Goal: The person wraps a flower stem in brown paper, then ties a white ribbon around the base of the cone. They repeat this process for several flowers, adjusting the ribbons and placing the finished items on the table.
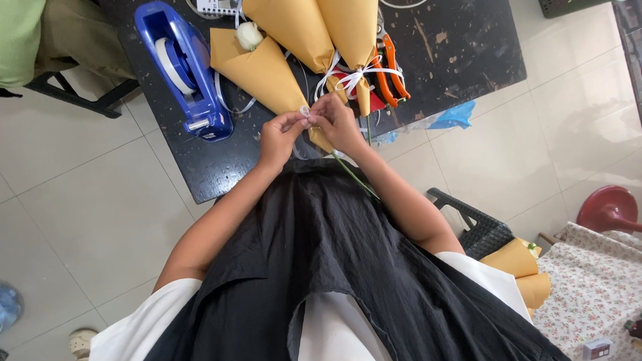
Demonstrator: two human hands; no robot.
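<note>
A person in a black apron stands at a dark tabletop (466, 44), both hands meeting at the narrow tip of a kraft-paper flower cone (262, 71). At far left, a blue tape dispenser (182, 67) sits on the tabletop, well clear of the work. Next, the left hand (279, 135) has its fingers (295, 118) pinched together on a small clear piece, seemingly tape, at the cone's tip; the right hand (336, 122) meets it there, its fingers closed on the same spot. The cone's long axis runs away from the hands, up and to the left, a pale bloom at its open mouth; both hands are equally near the tip. A green stem (353, 175) trails down toward the person's body. Three cones are counted on the tabletop: this one and two more (328, 21) just right of it, tied with white ribbon (352, 76). One pair of orange-handled pruners (391, 73) lies beside them.
</note>
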